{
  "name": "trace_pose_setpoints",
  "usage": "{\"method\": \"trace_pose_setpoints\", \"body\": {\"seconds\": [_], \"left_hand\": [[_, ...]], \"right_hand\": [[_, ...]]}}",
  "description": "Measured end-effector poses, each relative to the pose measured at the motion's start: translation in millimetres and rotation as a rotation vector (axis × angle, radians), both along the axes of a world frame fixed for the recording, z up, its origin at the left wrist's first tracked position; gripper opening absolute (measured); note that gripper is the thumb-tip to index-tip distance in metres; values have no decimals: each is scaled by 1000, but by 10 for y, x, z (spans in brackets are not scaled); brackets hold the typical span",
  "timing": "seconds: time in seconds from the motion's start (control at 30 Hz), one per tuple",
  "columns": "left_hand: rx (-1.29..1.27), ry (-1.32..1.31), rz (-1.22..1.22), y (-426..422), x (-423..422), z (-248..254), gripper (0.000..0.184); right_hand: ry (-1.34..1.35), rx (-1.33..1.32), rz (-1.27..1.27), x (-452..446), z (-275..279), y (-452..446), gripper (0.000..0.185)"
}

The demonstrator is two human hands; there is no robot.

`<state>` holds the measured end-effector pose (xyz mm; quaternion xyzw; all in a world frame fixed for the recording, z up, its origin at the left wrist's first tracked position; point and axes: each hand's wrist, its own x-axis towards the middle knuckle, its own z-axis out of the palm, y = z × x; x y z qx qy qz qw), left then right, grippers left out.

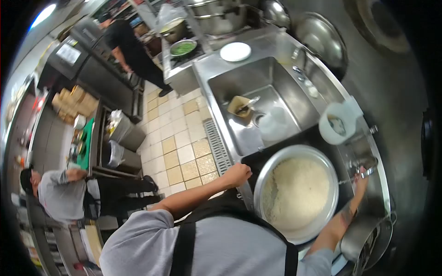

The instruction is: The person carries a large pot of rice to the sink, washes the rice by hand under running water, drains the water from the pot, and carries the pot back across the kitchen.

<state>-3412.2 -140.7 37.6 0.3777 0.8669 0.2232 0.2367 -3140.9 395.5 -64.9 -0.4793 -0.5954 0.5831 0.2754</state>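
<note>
A basin (299, 150) is flanked by a curled left hand (238, 175) and, at the tap (367, 173), a right hand (361, 178), grip unclear, tap handling seemingly underway, steadiness required

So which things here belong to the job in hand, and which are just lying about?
Likely the job:
metal bowl with pale contents
faucet, at the right hand

Likely just lying about:
yellowish container in the sink
round white disc
white tub

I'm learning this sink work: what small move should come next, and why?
I'd probably have the right hand ease the tap towards the pot: that hand is at the tap, which sits outside the pot's rim, and the pot holds what looks like rice.
</note>
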Motion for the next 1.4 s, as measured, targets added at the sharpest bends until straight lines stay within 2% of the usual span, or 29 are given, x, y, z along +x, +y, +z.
{"method": "trace_pose_setpoints", "body": {"seconds": [0.07,0.13,0.17,0.2,0.23,0.27,0.3,0.37,0.4,0.43,0.47,0.5,0.57,0.6,0.67,0.7,0.77,0.8,0.83,0.87,0.93,1.0,1.07,1.13,1.2,1.27,1.33,1.4], "left_hand": [[80,-3,23,-270,-47,23,24],[30,9,59,-550,-45,44,21],[28,14,69,-672,-36,27,21],[3,-40,118,-802,-15,24,23],[-19,-98,168,-910,10,35,25],[-96,-99,206,-1025,35,70,31],[-93,-103,212,-1150,51,26,31],[-373,-142,374,-1434,90,-189,35],[-374,-147,378,-1553,133,-288,35],[-493,-346,637,-1657,184,-400,37],[-546,-451,762,-1796,222,-600,39],[-604,-545,889,-1935,259,-799,40],[-486,-1195,976,-2294,274,-1473,45],[-486,-1197,963,-2410,232,-1769,45],[-559,-627,208,-2561,174,-2174,38],[-554,-633,200,-2579,147,-2128,38],[-671,-512,318,-2575,10,-1802,34],[-647,-346,133,-2776,-42,-2251,34],[-641,-345,129,-2794,-115,-2181,34],[-543,-333,288,-2817,-152,-2098,38],[-334,-304,554,-2823,-256,-1716,42],[-268,-136,590,-2801,-462,-1370,43],[-296,106,476,-2771,-827,-1193,39],[-49,233,585,-2649,-1256,-1073,36],[152,187,568,-2475,-1709,-519,31],[565,-90,399,-2354,-2114,132,26],[1032,-498,146,-2246,-2159,1154,18],[1405,-878,-163,-2248,-2011,1883,23]], "right_hand": [[93,96,-18,-81,225,-295,30],[-65,261,-4,-75,257,-395,27],[-59,259,5,-92,157,-444,27],[-133,556,-109,-97,0,-443,31],[-208,855,-225,-190,122,-573,35],[-150,684,-277,-228,184,-813,32],[-151,688,-270,-255,104,-912,32],[152,165,-223,-270,-232,-1151,29],[148,164,-218,-297,-210,-1305,29],[290,-12,-137,-378,-28,-1638,29],[434,-188,-57,-439,135,-1894,28],[434,-184,-60,-455,230,-2027,28],[411,-254,-68,-481,369,-2205,29],[410,-245,-75,-440,323,-2212,29],[60,-123,37,-264,154,-2193,35],[54,-116,33,-242,197,-2289,35],[-926,579,286,-301,408,-2674,42],[-928,584,280,-356,499,-2845,42],[-956,490,290,-417,583,-3017,45],[-983,393,302,-492,642,-3188,49],[-911,413,314,-675,647,-3534,49],[-803,351,381,-907,747,-3913,51],[-761,374,377,-1134,847,-4218,51],[-720,398,371,-1312,950,-4451,51],[-697,523,323,-1453,1055,-4654,51],[-673,563,254,-1549,1097,-4836,51],[-666,621,161,-1609,1074,-4996,49],[-657,640,91,-1681,1071,-5190,47]]}}
